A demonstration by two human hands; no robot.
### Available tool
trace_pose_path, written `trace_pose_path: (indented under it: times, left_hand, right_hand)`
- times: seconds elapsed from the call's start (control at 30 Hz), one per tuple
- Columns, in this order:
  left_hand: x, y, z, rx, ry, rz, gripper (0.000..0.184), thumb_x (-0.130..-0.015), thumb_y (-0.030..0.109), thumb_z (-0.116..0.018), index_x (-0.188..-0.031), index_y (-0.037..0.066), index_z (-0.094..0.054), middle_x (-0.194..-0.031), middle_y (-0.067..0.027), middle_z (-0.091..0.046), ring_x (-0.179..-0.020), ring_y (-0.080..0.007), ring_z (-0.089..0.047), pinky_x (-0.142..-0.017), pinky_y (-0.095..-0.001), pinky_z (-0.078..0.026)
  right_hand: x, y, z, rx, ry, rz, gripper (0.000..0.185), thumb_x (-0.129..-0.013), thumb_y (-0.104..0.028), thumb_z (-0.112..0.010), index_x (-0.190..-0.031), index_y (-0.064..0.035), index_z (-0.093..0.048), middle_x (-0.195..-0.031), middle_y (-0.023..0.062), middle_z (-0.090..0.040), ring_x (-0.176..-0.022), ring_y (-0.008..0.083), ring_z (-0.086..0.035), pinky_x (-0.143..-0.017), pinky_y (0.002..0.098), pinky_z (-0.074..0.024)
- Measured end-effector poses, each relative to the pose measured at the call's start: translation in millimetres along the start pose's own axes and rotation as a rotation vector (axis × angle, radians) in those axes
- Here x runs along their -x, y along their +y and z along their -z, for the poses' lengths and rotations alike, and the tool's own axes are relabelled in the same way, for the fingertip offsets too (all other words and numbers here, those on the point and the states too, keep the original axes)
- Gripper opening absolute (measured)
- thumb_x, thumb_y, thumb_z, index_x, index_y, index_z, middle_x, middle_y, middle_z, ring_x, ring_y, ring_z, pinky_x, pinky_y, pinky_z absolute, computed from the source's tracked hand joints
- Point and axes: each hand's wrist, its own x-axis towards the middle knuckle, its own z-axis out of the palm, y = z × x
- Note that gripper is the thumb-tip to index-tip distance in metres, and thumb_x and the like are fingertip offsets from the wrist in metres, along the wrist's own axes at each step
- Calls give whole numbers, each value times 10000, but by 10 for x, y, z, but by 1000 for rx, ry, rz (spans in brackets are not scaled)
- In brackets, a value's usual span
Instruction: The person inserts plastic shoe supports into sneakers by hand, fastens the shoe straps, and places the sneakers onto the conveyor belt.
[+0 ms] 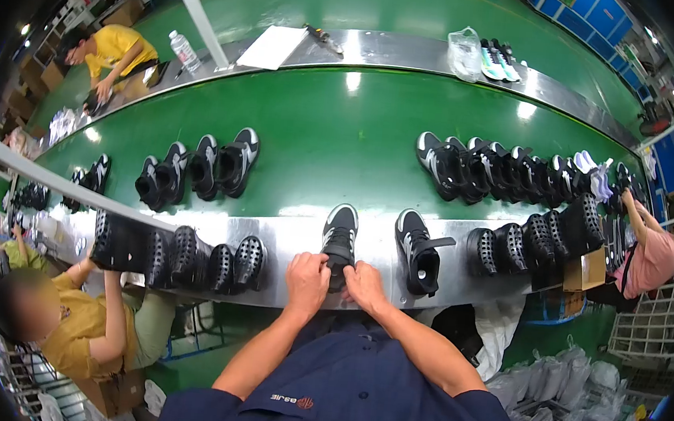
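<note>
A black high-top shoe with a grey-white toe (342,217) stands upright on the metal ledge, toe pointing away from me. My left hand (307,282) is closed at the left side of its ankle, fingers pinching the dark strap area. On the other side, my right hand (365,285) is closed on the shoe's right ankle edge. The fingertips hide part of the collar. A second black shoe (412,237) stands to the right, apart from my hands, its ankle strap sticking out sideways and its opening showing.
Black studded shoe forms (248,264) stand at left, with more studded forms (510,246) at right. Paired shoes (204,168) and a longer shoe row (477,171) rest on the green belt (334,146). Co-workers sit at left (86,325) and right (654,254).
</note>
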Motion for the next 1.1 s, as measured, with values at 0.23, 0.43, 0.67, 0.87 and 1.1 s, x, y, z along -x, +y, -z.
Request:
trace_pose_path:
  times: [0.23,0.43,0.67,0.87,1.1]
  left_hand:
    - [-58,325,224,249,-123,431,222,-861,47,-717,-1076,7,-685,-863,-147,-691,-807,-347,-679,-756,-452,-546]
    - [-1,776,229,241,-287,-91,197,-887,101,-719,-1059,13,-676,-942,-175,-693,-908,-359,-674,-821,-464,-546]
    - [-227,1301,-768,75,-609,210,361,-890,245,-728,-1094,-38,-633,-990,-284,-696,-920,-470,-681,-843,-544,-545]
    - [-294,1103,-1019,199,-557,112,277,-850,131,-732,-1057,-35,-652,-941,-269,-689,-917,-459,-672,-831,-536,-530]
    - [-394,1009,-941,108,-557,10,198,-855,107,-733,-986,-31,-679,-937,-258,-681,-935,-446,-667,-848,-524,-533]
  right_hand:
    - [383,-134,391,-278,-199,-116,309,-999,-247,-671,-1035,58,-637,-842,157,-714,-773,243,-730,-672,365,-610]
    - [683,207,1565,269,824,281,418,-832,-85,-676,-1224,18,-572,-1133,229,-598,-1082,391,-576,-980,465,-479]
    - [260,349,1421,240,489,285,449,-823,-94,-672,-1259,-40,-580,-1120,196,-638,-1048,395,-616,-925,468,-507]
    - [298,587,1336,149,635,178,397,-822,-109,-734,-1177,-9,-589,-1043,156,-638,-829,308,-636,-773,433,-529]
    - [259,482,1204,-37,691,152,573,-748,-136,-849,-1221,-16,-548,-1104,162,-620,-965,275,-635,-855,411,-533]
